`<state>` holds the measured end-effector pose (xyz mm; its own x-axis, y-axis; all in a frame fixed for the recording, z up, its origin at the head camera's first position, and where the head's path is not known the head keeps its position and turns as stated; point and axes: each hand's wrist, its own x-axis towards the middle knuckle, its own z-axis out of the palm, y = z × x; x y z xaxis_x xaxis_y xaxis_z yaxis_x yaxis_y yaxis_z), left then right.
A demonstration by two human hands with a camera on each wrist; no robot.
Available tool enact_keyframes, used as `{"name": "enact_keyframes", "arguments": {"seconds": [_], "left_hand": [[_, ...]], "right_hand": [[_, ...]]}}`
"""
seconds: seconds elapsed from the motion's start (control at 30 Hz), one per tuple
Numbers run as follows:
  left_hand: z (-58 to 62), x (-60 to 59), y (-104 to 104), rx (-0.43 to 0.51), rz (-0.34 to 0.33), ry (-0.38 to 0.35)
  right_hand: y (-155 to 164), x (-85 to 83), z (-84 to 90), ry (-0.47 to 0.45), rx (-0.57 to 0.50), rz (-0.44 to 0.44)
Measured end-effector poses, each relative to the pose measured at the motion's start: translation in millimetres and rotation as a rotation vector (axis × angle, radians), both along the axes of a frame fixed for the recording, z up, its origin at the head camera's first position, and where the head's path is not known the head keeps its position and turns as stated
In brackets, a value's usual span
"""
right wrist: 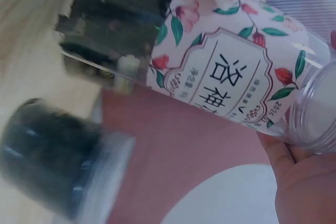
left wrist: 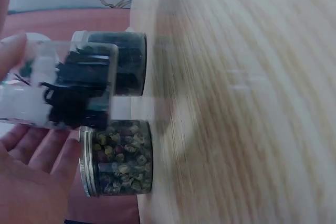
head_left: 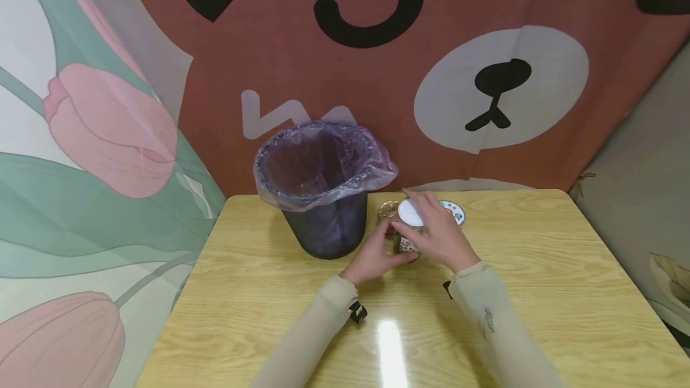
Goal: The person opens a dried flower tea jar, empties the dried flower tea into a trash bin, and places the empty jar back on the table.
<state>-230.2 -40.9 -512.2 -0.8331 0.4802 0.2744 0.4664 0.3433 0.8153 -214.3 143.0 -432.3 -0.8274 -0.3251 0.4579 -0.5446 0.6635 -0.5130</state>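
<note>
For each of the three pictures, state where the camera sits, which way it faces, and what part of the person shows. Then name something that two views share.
Head: worn high, faces forward and down over the table and bin; both hands and sleeves show.
Left wrist: faces along the tabletop at three jars; the left hand shows.
Right wrist: faces the labelled jar up close; the right hand shows.
Shared: all views show the labelled jar.

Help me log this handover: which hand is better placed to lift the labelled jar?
Probably the right hand: its fingers already wrap the labelled jar at the white cap. The left hand only rests beside its base.
</note>
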Motion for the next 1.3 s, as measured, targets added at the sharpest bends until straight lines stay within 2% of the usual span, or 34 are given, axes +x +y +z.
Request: {"name": "enact_keyframes", "arguments": {"seconds": [0.17, 0.4, 0.47, 0.6, 0.8, 1.17, 1.3], "left_hand": [[6.1, 7.7, -3.4, 0.082, 0.013, -0.079], [11.6, 16.0, -1.3, 0.277, -0.092, -0.053], [12.7, 18.1, -1.5, 0.299, -0.089, -0.043], [14.1, 21.7, -2.1, 0.251, -0.063, -0.025], [12.2, 25.2, -3.8, 0.17, -0.062, -0.067], [14.9, 27.2, -5.4, 0.121, -0.077, -0.105], [17.6, 25.7, -4.3, 0.138, -0.101, -0.132]], "right_hand": [[-10.5, 14.1, 13.3, 0.038, -0.018, 0.059], [-23.5, 26.9, 20.9, 0.11, -0.046, 0.122], [-26.2, 28.7, 22.6, 0.111, -0.055, 0.132], [-28.7, 30.2, 21.0, 0.119, -0.071, 0.126], [-31.0, 30.9, 15.6, 0.139, -0.093, 0.123], [-27.7, 31.7, 16.4, 0.159, -0.117, 0.161], [-25.8, 30.7, 18.0, 0.172, -0.117, 0.175]]}}
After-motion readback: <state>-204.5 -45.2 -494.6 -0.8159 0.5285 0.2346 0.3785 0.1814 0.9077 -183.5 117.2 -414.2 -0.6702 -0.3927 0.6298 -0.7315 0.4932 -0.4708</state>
